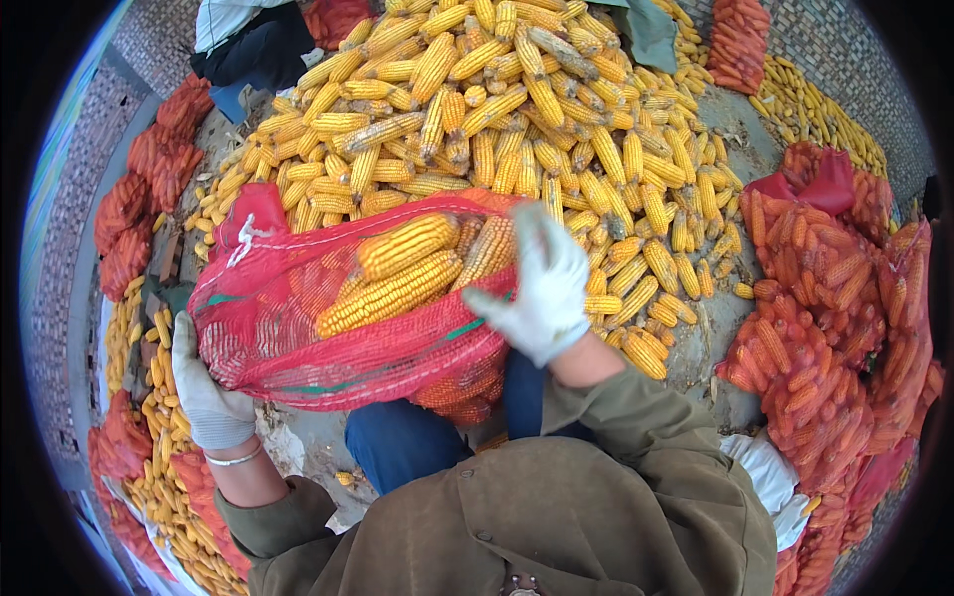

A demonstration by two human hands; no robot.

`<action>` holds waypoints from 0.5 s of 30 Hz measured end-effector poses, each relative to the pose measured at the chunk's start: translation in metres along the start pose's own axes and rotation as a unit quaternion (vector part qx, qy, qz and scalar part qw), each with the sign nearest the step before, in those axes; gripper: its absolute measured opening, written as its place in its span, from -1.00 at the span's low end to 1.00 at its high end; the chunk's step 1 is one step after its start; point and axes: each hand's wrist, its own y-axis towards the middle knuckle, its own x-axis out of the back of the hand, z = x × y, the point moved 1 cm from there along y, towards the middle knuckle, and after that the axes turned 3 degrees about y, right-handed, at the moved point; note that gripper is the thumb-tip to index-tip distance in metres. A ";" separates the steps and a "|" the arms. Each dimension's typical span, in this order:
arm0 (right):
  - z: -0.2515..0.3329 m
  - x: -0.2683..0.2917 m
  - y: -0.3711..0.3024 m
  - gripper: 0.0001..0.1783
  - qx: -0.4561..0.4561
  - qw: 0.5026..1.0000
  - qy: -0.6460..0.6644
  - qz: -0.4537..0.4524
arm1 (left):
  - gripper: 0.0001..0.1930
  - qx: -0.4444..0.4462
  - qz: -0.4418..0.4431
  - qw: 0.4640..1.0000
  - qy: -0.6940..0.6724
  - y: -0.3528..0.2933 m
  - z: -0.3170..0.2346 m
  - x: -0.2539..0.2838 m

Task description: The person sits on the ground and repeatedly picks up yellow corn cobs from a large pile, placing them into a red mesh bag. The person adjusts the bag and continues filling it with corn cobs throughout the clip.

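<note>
The gloved left hand (207, 392) gripped the lower left edge of one red mesh sack (298, 328), which lay across the person's knees between both hands. It looked heavy with cobs yet limp; I judged the gathered mesh at each end the best hold. About four yellow corn cobs (402, 270) showed at its open mouth. The gloved right hand (542, 283) clutched the mouth's rim. Beyond both hands lay a corn pile (517, 109), uncountable.
</note>
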 end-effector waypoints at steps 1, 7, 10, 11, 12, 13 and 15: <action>-0.022 -0.009 0.000 -0.33 -0.075 0.997 -0.025 0.009 | -0.65 0.008 0.004 1.000 -0.001 -0.002 0.002 -0.002; -0.110 -0.045 0.033 -0.74 -0.419 0.752 0.502 -0.079 | -0.63 0.035 0.041 0.999 -0.003 -0.036 0.017 -0.009; -0.040 0.011 0.046 -0.72 -0.101 0.887 0.439 -0.101 | -0.67 0.010 0.033 0.999 -0.011 -0.073 0.008 0.003; -0.019 0.030 0.043 -0.73 0.185 0.966 0.131 -0.123 | -0.67 0.005 0.039 0.999 -0.014 -0.086 0.001 0.007; 0.008 0.041 0.040 -0.73 0.191 0.956 0.184 -0.126 | -0.67 -0.002 0.006 1.000 -0.023 -0.095 -0.007 0.017; 0.040 0.050 0.038 -0.73 0.195 0.942 0.243 -0.127 | -0.60 -0.031 0.002 1.000 0.000 -0.100 -0.021 0.035; 0.096 0.066 0.040 -0.72 -0.321 0.540 0.777 -0.020 | -0.57 -0.044 0.001 0.999 -0.011 -0.112 -0.024 0.034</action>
